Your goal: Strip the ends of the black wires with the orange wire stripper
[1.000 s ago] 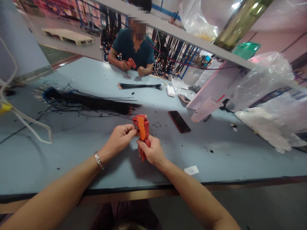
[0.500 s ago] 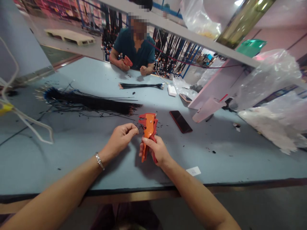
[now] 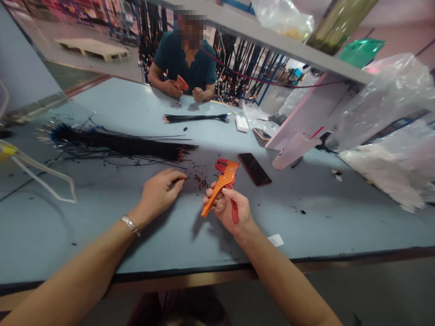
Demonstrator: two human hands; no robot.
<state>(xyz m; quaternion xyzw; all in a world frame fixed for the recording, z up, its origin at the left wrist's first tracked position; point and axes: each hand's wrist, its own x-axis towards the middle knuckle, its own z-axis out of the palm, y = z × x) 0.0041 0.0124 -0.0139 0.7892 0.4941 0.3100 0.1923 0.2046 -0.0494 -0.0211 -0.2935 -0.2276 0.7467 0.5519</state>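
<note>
My right hand [image 3: 234, 208] is wrapped around an orange and red wire stripper [image 3: 224, 181], its handles spread apart and its red jaws pointing up and away from me. To the left, my left hand [image 3: 163, 190] is closed in a pinch just above the table; a tiny dark tip shows at the fingertips, too small to name. Small dark and copper-coloured scraps [image 3: 201, 182] lie on the table between the hands. Beyond my left hand stretches a thick bundle of black wires [image 3: 129, 144] with bare ends.
Across the table [image 3: 306, 235] a co-worker [image 3: 185, 63] holds a similar red tool. A smaller wire bundle [image 3: 195, 118], a white box [image 3: 241, 123] and a phone [image 3: 254, 168] lie farther off. Plastic bags [image 3: 390, 136] fill the right side; a white wire frame [image 3: 47, 176] stands left.
The wire stripper has moved right and tilted, its handles spreading apart. My left hand has drawn back to the left, away from it, uncovering the scraps.
</note>
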